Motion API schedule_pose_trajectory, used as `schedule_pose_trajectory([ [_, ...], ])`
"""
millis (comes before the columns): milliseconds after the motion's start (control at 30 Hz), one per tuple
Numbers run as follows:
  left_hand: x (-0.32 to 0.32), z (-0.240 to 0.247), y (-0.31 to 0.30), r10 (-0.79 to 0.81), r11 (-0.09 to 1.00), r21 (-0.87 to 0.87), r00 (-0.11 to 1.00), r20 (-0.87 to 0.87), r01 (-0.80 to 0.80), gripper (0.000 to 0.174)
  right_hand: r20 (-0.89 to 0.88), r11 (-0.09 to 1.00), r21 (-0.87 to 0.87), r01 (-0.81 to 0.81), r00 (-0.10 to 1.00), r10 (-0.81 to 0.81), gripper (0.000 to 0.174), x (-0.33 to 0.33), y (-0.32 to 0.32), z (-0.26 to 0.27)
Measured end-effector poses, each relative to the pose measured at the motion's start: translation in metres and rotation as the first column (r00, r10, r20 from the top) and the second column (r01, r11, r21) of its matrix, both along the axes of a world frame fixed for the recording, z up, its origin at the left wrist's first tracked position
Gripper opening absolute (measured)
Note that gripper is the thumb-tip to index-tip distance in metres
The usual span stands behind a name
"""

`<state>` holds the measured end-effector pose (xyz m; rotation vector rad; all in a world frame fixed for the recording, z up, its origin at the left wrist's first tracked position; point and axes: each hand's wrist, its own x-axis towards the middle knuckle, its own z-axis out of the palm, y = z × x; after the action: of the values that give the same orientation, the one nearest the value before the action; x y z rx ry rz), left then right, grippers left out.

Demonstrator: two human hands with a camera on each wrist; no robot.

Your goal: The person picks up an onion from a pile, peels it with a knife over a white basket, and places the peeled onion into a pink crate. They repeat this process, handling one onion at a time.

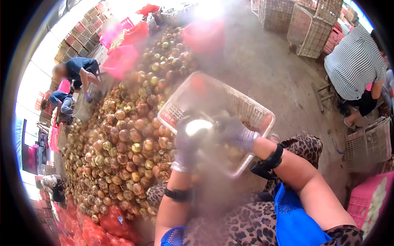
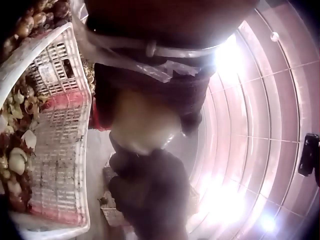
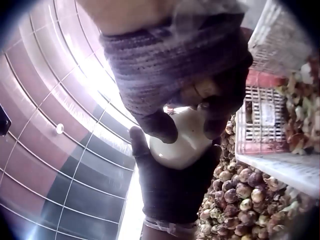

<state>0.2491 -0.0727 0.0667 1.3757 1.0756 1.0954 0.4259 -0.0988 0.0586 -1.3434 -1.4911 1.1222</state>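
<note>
A peeled white onion [image 1: 199, 126] is held between both gloved hands over a plastic crate [image 1: 240, 98]. My left hand [image 1: 186, 143] grips it from below, its fingers curled round the onion [image 3: 181, 142] in the right wrist view. From above, my right hand [image 1: 233, 129] pinches the onion with thumb and finger. A tan patch [image 3: 202, 89] shows inside the right hand's curl; I cannot tell what it is. In the left wrist view the onion [image 2: 144, 122] is blurred between the two dark gloves. Onion skins and pale pieces [image 2: 17, 160] lie in the crate.
A large heap of unpeeled onions [image 1: 123, 139] lies left of the crate. Red mesh sacks [image 1: 111, 225] are at the lower left. Pink tubs [image 1: 121, 61] stand behind the heap. To the right a person in a striped top [image 1: 355, 63] bends near another crate [image 1: 369, 141].
</note>
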Motion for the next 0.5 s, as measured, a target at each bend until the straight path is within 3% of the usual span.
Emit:
schedule_pose_trajectory([
  [67,-0.006,0.01,-0.006,-0.134,0.982,-0.124,0.989,0.061,0.141,0.068,0.094,1.0,0.028,0.003,0.996,-0.005,0.018,0.0,-0.003,0.001],
  [133,-0.004,0.014,-0.011,-0.151,0.952,-0.213,0.944,0.293,0.218,0.07,0.214,0.998,0.045,0.05,0.975,-0.058,0.015,-0.002,-0.002,0.014],
  [167,-0.005,0.017,-0.011,-0.147,0.934,-0.245,0.904,0.401,0.261,0.071,-0.012,0.997,-0.054,0.054,0.998,-0.054,0.02,0.0,-0.004,0.023],
  [200,-0.012,0.005,-0.006,-0.122,0.875,-0.31,0.788,0.604,0.373,0.071,-0.237,0.988,-0.154,0.024,0.97,-0.061,0.026,0.004,-0.008,0.034],
  [267,-0.021,0.017,-0.005,0.139,0.819,-0.435,0.608,0.782,0.373,0.071,-0.444,0.917,-0.393,-0.066,0.887,-0.127,0.034,0.018,-0.005,0.049],
  [300,-0.038,0.021,-0.003,0.091,0.879,-0.366,0.643,0.76,0.308,0.071,-0.418,0.957,-0.29,-0.027,0.903,-0.101,0.034,0.016,0.0,0.044],
  [333,-0.055,0.025,-0.002,0.056,0.927,-0.291,0.681,0.73,0.236,0.07,0.018,0.995,-0.094,0.023,1.0,-0.021,0.035,0.024,0.009,0.033],
  [367,-0.072,0.029,-0.001,0.034,0.964,-0.214,0.719,0.694,0.161,0.07,0.47,0.96,0.258,0.107,0.854,-0.221,0.017,0.019,0.014,0.027],
  [433,-0.122,0.072,-0.018,0.147,0.979,-0.204,0.635,0.759,0.018,0.07,0.418,0.972,0.203,0.12,0.887,-0.197,0.02,0.025,0.01,0.016],
  [500,-0.185,0.12,-0.081,0.271,0.962,-0.248,0.547,0.792,-0.116,0.071,0.32,0.988,0.126,0.09,0.939,-0.126,0.024,0.023,0.013,0.004],
])
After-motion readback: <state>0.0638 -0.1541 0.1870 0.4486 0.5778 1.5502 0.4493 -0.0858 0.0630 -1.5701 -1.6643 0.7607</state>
